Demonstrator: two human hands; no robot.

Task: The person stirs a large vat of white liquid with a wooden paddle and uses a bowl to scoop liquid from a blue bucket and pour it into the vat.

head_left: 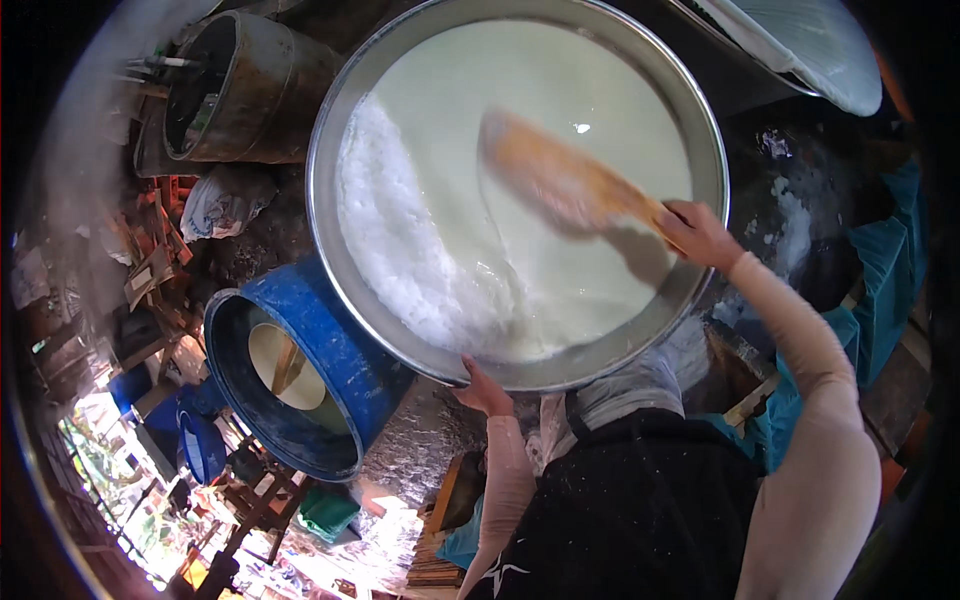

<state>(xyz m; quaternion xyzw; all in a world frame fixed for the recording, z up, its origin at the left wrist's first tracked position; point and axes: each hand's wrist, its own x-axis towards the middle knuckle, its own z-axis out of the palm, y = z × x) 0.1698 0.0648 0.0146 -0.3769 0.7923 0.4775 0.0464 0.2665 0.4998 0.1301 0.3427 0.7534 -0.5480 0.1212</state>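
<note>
A wide round metal vat (318, 190) stands in front of me, filled with milky white liquid (430, 110). White foam (385, 230) gathers along its left side. My right hand (700, 235) is closed round the narrow end of a wooden paddle (570, 175). The paddle's broad blade is blurred by motion and slants up and left over the liquid; whether its tip touches the surface I cannot tell. My left hand (485, 388) is at the vat's near rim, with its fingers against the outer edge; part of the grip is hidden under the rim.
Left of the vat sits a blue barrel (370, 400) with a round pale vessel (305, 385) and a wooden piece inside. A rusty metal drum (275, 95) lies beyond it. Blue-green sheeting (885, 270) hangs at right. A cloth-covered container (810, 50) is at the far right.
</note>
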